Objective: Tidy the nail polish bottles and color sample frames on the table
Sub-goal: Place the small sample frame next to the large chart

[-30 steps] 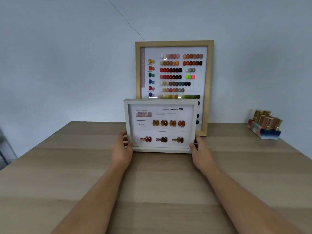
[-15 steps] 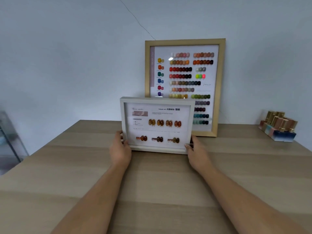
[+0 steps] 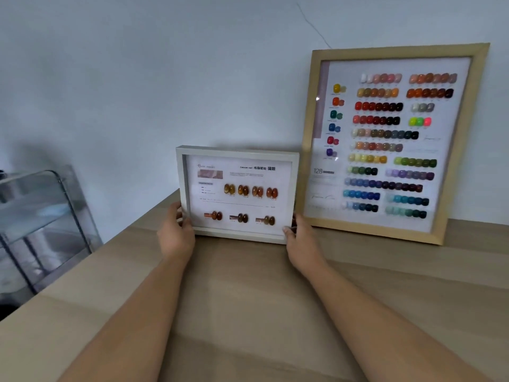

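A small white sample frame [image 3: 237,153] with amber and brown nail swatches stands upright on the wooden table [image 3: 248,299], near its far left side. My left hand [image 3: 176,232] grips the frame's lower left corner and my right hand [image 3: 301,238] grips its lower right corner. Just to the right, a large wooden sample frame [image 3: 308,139] with many rows of coloured swatches leans against the wall. The small frame's right edge sits beside the large frame's left edge. No nail polish bottles are in view.
A clear acrylic and metal cart [image 3: 41,216] stands off the table's left edge. The pale wall [image 3: 137,78] runs directly behind both frames. The table's left edge slants close to the small frame.
Both hands have carried the small white frame to the left, off the front of the large frame. The view swung left, so the bottle holder at the right dropped out of sight.
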The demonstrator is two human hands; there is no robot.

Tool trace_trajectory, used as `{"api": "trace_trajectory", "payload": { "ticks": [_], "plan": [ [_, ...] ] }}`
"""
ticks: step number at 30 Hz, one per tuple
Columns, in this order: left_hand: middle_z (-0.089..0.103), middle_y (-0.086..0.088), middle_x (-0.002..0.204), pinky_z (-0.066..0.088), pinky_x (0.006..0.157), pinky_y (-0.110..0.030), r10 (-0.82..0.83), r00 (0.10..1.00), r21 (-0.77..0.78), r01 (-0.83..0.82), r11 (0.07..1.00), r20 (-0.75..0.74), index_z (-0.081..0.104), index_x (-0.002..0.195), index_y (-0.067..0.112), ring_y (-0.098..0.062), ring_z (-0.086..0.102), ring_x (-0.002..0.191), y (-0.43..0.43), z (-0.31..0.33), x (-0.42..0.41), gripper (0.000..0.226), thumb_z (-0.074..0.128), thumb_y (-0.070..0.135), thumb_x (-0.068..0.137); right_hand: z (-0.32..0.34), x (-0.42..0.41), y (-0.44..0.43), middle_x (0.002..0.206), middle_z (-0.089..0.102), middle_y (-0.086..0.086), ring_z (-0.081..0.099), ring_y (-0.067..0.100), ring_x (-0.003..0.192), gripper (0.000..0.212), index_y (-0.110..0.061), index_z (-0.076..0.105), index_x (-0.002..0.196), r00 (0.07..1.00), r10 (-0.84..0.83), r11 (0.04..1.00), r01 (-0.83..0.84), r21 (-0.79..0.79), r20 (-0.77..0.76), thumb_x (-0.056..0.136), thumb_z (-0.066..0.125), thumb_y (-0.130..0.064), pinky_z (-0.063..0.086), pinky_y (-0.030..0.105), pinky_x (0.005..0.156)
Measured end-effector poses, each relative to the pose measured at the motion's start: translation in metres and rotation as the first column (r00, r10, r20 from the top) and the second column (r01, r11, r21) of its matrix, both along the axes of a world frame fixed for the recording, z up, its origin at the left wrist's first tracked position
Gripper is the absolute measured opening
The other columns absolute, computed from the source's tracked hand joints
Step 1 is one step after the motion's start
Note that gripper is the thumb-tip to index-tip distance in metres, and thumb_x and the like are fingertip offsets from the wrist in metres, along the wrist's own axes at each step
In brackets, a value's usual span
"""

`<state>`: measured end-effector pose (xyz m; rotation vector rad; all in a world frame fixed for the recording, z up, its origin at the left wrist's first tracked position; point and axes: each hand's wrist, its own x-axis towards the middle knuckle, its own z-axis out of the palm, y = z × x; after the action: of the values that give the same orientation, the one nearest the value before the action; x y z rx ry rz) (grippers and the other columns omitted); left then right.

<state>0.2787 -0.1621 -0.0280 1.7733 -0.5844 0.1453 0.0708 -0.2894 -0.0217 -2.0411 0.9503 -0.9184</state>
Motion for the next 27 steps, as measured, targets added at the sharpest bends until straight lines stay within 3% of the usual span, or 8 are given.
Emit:
{"api": "trace_trajectory", "payload": {
  "ticks": [4,8,11,16,22,27],
  "plan": [
    [0.056,-0.005,0.120,0.047,0.089,-0.041,-0.029,0.999,-0.020,0.028,0.999,-0.033,0.044,0.131,0.022,-0.023,0.055,0.104,-0.017,0.002,0.043,0.040,0.044,0.010,0.092,0.003,0.042,-0.019,0.121,0.057,0.007,0.051,0.018,0.108,0.030,-0.015,0.048,0.124,1.000,-0.002,1.000,0.002,-0.022,0.008,0.094,0.047,-0.018,0.037,0.026,0.087],
    [0.057,-0.003,0.115,0.046,0.078,-0.029,-0.040,0.999,-0.046,0.040,0.998,-0.001,0.047,0.127,0.020,-0.020,0.057,0.096,-0.044,0.004,0.082,0.038,0.044,0.010,0.091,0.005,0.081,-0.046,0.121,0.059,0.009,0.053,0.023,0.111,0.028,-0.012,0.049,0.121,0.998,-0.054,0.998,0.053,-0.042,-0.011,0.094,0.048,-0.017,0.038,0.028,0.087],
    [0.056,0.004,0.102,0.036,0.060,-0.012,-0.025,0.999,-0.041,0.026,0.999,0.027,0.052,0.121,0.022,-0.010,0.054,0.079,-0.062,0.005,0.105,0.033,0.045,0.010,0.091,0.003,0.103,-0.063,0.121,0.059,0.010,0.054,0.025,0.110,0.028,-0.012,0.048,0.122,0.998,-0.064,0.997,0.063,-0.045,-0.022,0.094,0.046,-0.018,0.039,0.028,0.084],
    [0.058,0.002,0.101,0.043,0.075,-0.028,-0.047,0.999,-0.013,0.047,0.999,0.014,0.054,0.117,0.025,-0.018,0.056,0.087,-0.083,0.005,0.133,0.031,0.045,0.012,0.091,0.004,0.129,-0.083,0.123,0.058,0.010,0.054,0.024,0.110,0.028,-0.012,0.048,0.122,0.999,-0.051,0.999,0.051,-0.017,0.017,0.095,0.045,-0.016,0.037,0.027,0.083],
    [0.059,0.003,0.105,0.043,0.076,-0.030,-0.096,0.995,0.056,0.096,0.994,-0.002,0.051,0.116,0.029,-0.019,0.055,0.090,-0.087,0.004,0.152,0.029,0.044,0.017,0.091,0.005,0.137,-0.089,0.123,0.058,0.008,0.049,0.014,0.096,0.031,-0.014,0.047,0.126,0.999,-0.028,0.999,0.029,-0.022,0.027,0.095,0.047,-0.017,0.036,0.026,0.081],
    [0.058,-0.004,0.121,0.042,0.084,-0.031,-0.138,0.990,0.115,0.139,0.984,-0.020,0.045,0.125,0.028,-0.022,0.053,0.104,-0.085,0.005,0.150,0.040,0.042,0.010,0.090,0.007,0.134,-0.085,0.127,0.056,0.009,0.052,0.022,0.111,0.035,-0.013,0.044,0.128,1.000,-0.027,1.000,0.027,-0.009,0.000,0.094,0.048,-0.017,0.035,0.026,0.083]
  ]
}}
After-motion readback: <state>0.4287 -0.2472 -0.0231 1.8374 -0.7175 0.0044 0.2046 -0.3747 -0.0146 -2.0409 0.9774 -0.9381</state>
